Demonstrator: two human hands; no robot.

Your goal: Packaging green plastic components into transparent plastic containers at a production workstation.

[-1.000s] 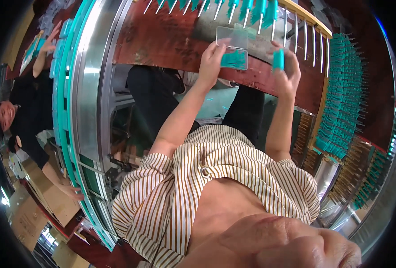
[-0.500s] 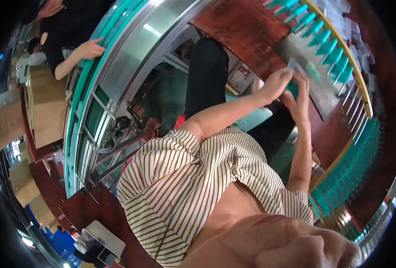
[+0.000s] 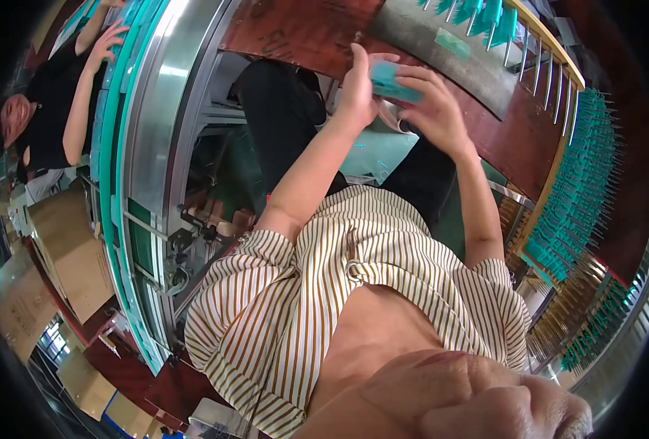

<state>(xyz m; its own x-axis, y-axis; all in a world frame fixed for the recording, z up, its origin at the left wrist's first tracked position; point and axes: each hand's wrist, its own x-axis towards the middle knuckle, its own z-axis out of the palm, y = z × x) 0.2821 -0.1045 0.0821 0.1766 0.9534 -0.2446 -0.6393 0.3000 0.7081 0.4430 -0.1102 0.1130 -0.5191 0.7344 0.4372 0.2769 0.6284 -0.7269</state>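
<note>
A small clear box-shaped pack with teal contents (image 3: 394,80) is held between my two hands, above the near edge of a red-brown table. My left hand (image 3: 358,89) grips its left end, with the thumb side up and a finger reaching past it. The fingers of my right hand (image 3: 435,108) lie over its right side, slightly blurred. What exactly is inside the pack cannot be made out. Just beyond my hands a grey metal plate (image 3: 419,36) lies on the table, with a pale green piece of tape or film (image 3: 452,44) on it.
A wooden-edged rack (image 3: 551,55) at the right carries metal pins, some bearing teal pieces; a denser bank of teal pieces (image 3: 576,183) continues nearer me. Left runs a metal-framed conveyor with a green belt (image 3: 112,139). Beyond it are a co-worker (image 3: 54,117) and cardboard boxes (image 3: 72,249).
My view has swung, so my hands appear farther left, off the metal plate. They have spread apart, and the teal pack now shows between them. The co-worker's arms have shifted along the conveyor.
</note>
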